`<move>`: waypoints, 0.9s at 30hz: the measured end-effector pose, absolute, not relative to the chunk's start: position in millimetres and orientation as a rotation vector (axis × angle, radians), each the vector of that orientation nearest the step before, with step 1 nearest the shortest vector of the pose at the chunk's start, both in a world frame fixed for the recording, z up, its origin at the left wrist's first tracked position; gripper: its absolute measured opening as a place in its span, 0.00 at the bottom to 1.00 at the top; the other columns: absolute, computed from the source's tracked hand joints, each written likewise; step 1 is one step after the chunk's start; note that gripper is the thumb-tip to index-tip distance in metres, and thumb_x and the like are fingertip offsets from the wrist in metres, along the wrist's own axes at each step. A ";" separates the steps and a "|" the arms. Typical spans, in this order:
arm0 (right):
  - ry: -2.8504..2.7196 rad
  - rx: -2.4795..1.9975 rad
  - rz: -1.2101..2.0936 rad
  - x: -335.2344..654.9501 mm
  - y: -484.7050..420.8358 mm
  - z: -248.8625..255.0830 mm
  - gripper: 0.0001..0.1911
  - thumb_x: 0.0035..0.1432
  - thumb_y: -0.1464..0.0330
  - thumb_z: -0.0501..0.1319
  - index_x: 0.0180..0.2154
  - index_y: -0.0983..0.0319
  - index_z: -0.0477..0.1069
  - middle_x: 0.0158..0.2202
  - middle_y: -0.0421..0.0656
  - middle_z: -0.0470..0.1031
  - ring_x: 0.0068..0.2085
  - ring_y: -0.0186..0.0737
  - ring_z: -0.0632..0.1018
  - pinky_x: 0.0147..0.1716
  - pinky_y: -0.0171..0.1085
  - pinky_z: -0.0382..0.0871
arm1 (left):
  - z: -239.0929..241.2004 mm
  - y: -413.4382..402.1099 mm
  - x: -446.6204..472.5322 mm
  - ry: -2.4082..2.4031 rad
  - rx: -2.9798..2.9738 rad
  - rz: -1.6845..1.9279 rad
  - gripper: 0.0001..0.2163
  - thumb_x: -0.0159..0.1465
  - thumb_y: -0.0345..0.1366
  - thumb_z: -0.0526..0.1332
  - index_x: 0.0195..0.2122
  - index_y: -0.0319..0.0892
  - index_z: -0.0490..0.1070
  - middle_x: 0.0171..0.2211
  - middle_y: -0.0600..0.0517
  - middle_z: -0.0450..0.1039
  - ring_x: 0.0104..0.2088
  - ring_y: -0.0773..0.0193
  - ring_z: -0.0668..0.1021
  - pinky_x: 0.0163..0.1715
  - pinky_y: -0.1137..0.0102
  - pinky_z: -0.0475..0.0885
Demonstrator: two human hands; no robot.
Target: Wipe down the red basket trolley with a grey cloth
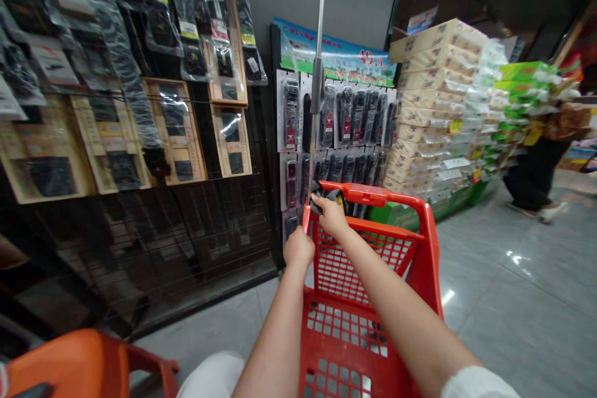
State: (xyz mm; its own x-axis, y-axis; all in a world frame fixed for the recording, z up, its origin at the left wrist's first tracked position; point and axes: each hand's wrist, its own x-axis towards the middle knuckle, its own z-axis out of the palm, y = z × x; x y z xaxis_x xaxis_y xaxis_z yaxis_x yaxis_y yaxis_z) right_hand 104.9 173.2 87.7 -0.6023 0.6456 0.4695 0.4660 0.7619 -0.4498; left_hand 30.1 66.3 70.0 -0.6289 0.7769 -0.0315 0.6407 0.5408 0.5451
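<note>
A long thin metal pole [323, 6] with a grey sliding piece [318, 84] rises in front of me. My left hand [299, 247] is wrapped around its red lower end [306, 216]. Just above and to the right, my right hand [330, 212] is closed beside the pole on a dark item with a yellow patch [341, 201]. My fingers partly cover that item, so its kind is unclear. Both hands are at the near left end of a red shopping cart's handle [364, 193]. My forearms reach over the cart's red grid [347, 323].
Packaged belts [347, 115] hang on a rack ahead. Wooden boxes [180, 130] and bagged belts hang on the left wall. Stacked cartons [422, 99] stand at the right, with a person [536, 161] beyond. An orange stool [69, 364] is at lower left.
</note>
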 end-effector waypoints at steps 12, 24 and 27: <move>-1.983 -0.679 -0.042 217.6 195.7 191.3 0.31 0.48 0.80 0.54 0.54 0.60 0.71 0.55 0.46 0.72 0.58 0.46 0.71 0.59 0.48 0.63 | 72.9 63.5 30.7 2.532 1.205 0.720 0.13 0.64 0.32 0.51 0.46 0.40 0.70 0.45 0.39 0.78 0.47 0.49 0.80 0.38 0.65 0.72; -2.267 -1.301 -0.262 211.1 222.3 122.7 0.28 0.57 0.73 0.52 0.59 0.53 0.66 0.58 0.43 0.71 0.55 0.47 0.72 0.52 0.45 0.68 | 70.9 68.5 34.4 2.514 1.254 0.708 0.12 0.64 0.34 0.53 0.46 0.40 0.70 0.45 0.40 0.78 0.45 0.52 0.80 0.39 0.66 0.72; -2.338 -1.348 -0.269 176.1 219.1 136.4 0.25 0.61 0.70 0.51 0.59 0.51 0.66 0.55 0.44 0.73 0.51 0.49 0.74 0.49 0.48 0.68 | 69.2 70.3 35.8 2.518 1.261 0.701 0.12 0.64 0.34 0.53 0.47 0.40 0.69 0.44 0.40 0.78 0.46 0.53 0.80 0.39 0.67 0.72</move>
